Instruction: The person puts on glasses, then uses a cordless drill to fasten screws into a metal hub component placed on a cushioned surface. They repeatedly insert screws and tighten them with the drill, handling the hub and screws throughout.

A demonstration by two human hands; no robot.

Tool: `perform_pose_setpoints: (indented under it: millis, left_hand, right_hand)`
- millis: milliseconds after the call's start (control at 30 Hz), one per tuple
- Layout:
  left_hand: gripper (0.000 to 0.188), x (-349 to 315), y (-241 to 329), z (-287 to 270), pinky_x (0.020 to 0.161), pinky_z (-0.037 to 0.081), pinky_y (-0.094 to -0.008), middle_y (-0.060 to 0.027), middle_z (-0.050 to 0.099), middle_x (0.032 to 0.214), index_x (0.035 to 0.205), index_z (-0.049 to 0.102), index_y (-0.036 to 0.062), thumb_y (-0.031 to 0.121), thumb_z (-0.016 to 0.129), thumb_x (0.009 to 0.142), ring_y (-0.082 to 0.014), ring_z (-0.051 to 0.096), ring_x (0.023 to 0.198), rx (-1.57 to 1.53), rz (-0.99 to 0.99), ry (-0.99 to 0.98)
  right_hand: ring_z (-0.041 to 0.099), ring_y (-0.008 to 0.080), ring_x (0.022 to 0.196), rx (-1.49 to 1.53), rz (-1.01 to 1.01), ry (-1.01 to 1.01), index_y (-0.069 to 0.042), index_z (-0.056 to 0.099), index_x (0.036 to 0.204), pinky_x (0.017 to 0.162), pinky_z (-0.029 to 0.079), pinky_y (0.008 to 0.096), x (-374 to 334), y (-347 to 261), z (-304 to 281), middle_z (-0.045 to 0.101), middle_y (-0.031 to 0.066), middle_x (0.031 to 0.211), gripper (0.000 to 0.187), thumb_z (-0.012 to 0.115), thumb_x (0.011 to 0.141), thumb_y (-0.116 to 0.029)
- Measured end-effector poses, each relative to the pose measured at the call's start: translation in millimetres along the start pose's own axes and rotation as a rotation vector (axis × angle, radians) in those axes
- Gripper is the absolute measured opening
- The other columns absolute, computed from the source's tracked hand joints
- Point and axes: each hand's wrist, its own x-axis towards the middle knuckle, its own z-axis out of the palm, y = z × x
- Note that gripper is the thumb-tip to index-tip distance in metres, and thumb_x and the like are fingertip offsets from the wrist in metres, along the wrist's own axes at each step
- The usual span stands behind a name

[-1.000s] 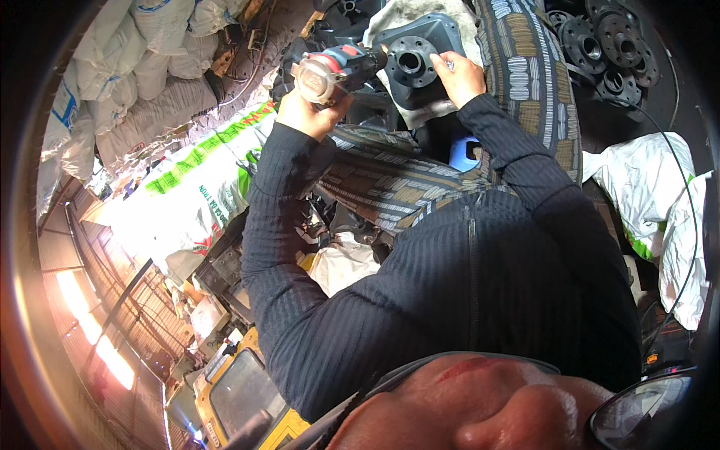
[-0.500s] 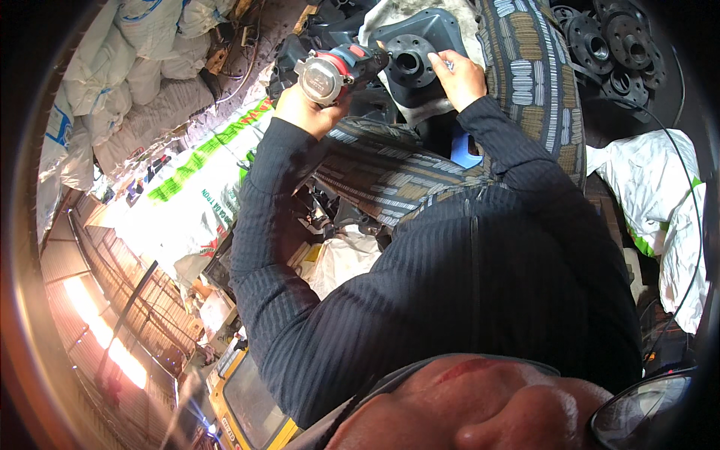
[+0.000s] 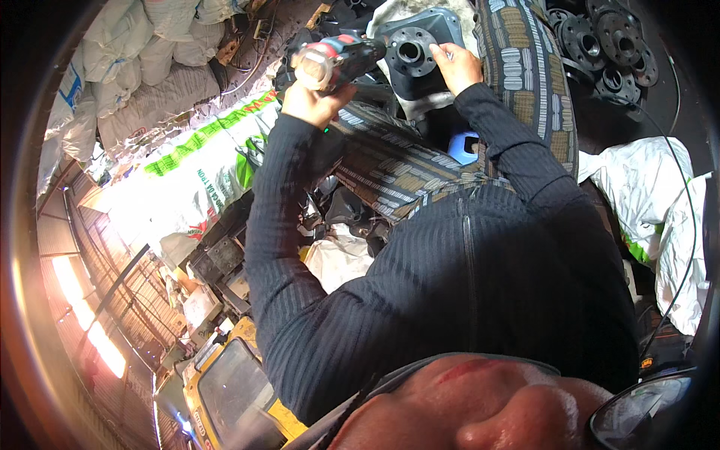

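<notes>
My left hand (image 3: 311, 106) is closed round the grip of a cordless power driver (image 3: 346, 60), red and dark, somewhat blurred. Its nose points right, toward a black round flange (image 3: 420, 69) with a large centre bore and a ring of smaller holes. That flange sits on a dark square-cornered base (image 3: 444, 24), between my legs. At the flange's right rim, the fingers of my right hand (image 3: 460, 69) are pinched together; whatever is between them is too small to make out. A white cloth (image 3: 381, 24) lies under the base.
Several black flanged hubs (image 3: 585, 46) are piled at the far right. White sacks (image 3: 135, 45) stand stacked at the far left, and a white-and-green sack (image 3: 206, 169) lies nearer. A cable (image 3: 691, 187) runs down the right side beside white bags (image 3: 637, 180).
The driver's nose has pulled away left from the flange, leaving a gap. My right hand stays at the flange's right rim. The whole view has shifted slightly.
</notes>
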Motion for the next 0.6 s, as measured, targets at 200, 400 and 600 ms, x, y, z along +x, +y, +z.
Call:
perform_pose_setpoints:
  millis: [200,400,600]
  left_hand:
    - [0.048,-63,16,12,0.09,0.049,-0.0354,-0.0109,0.062,0.115,0.122,0.055,0.0082,0.013,0.069,0.077,-0.0234,0.062,0.103,-0.289,0.028,-0.007]
    - [0.03,-93,48,19,0.049,0.046,-0.0247,-0.0075,0.067,0.087,0.111,0.059,0.0009,0.001,0.067,0.082,-0.01,0.057,0.058,-0.566,-0.15,0.101]
    - [0.037,-86,54,16,0.08,0.05,-0.0381,-0.0094,0.066,0.1,0.107,0.063,0.0064,0.015,0.076,0.073,-0.0266,0.065,0.09,-0.154,0.12,0.025]
  right_hand:
    - [0.042,0.0039,0.05,0.864,0.269,-0.252,-0.006,0.062,0.118,0.046,0.037,0.0185,-17,-12,-27,0.052,-0.0047,0.072,0.032,0.049,0.097,-0.026]
    - [0.064,0.0204,0.088,1.447,0.472,-0.705,0.005,0.046,0.132,0.068,0.055,0.0302,-22,-20,-51,0.064,0.0109,0.102,0.044,0.036,0.095,-0.018]
    - [0.058,0.0329,0.114,1.58,0.466,-0.733,0.007,0.044,0.129,0.09,0.053,0.0427,-21,-22,-41,0.058,0.0219,0.121,0.042,0.034,0.096,-0.016]
